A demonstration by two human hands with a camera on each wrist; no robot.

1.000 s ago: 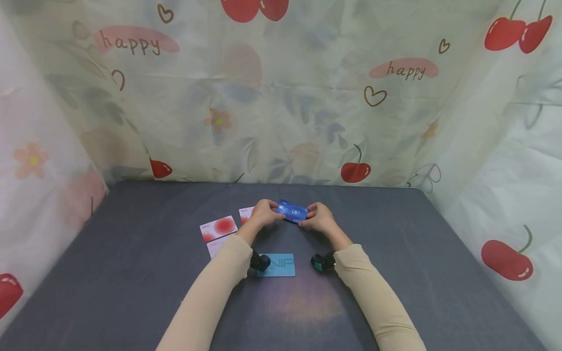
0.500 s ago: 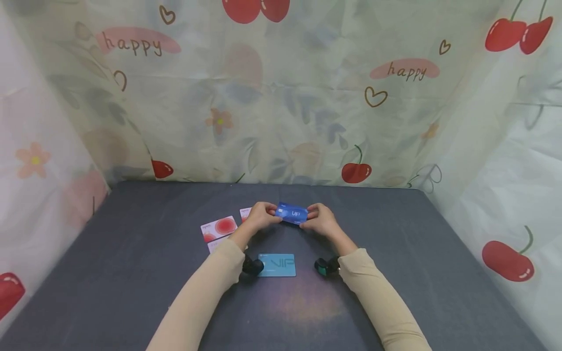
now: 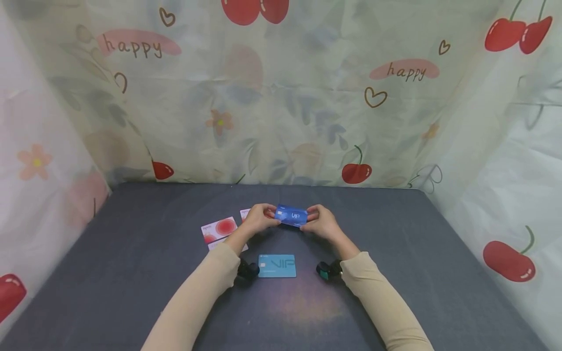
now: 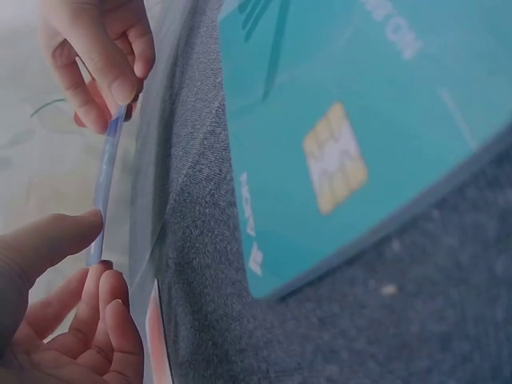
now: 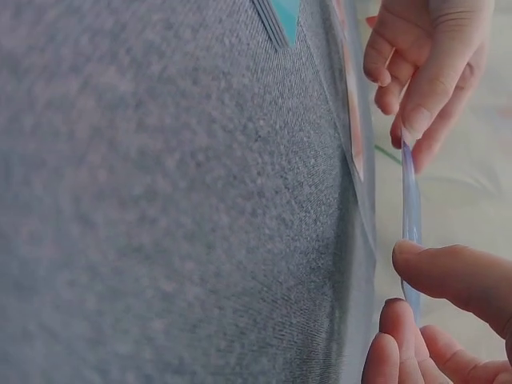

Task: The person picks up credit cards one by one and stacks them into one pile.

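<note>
A blue bank-style card marked VIP (image 3: 291,216) is held between both hands over the far middle of the table. My left hand (image 3: 261,218) pinches its left end between thumb and fingers, and my right hand (image 3: 323,222) pinches the right end. Both wrist views show the blue card (image 4: 105,184) nearly edge-on, off the table. Nearer my body lies a teal VIP card (image 3: 277,266), flat between the two wrists. In the right wrist view, several layered edges show at the corner of the teal card (image 5: 282,20), so more cards appear stacked there.
Left of my left hand lie a pink card with red circles (image 3: 219,229), a paler card (image 3: 216,243) just below it, and another pink card (image 3: 244,213) partly hidden by the hand. A printed cloth (image 3: 272,122) hangs behind the dark grey table (image 3: 439,273).
Both hands have drawn the blue card slightly closer, and it has levelled a little. My left forearm has shifted left, uncovering more of the teal card. Both hands keep their pinch.
</note>
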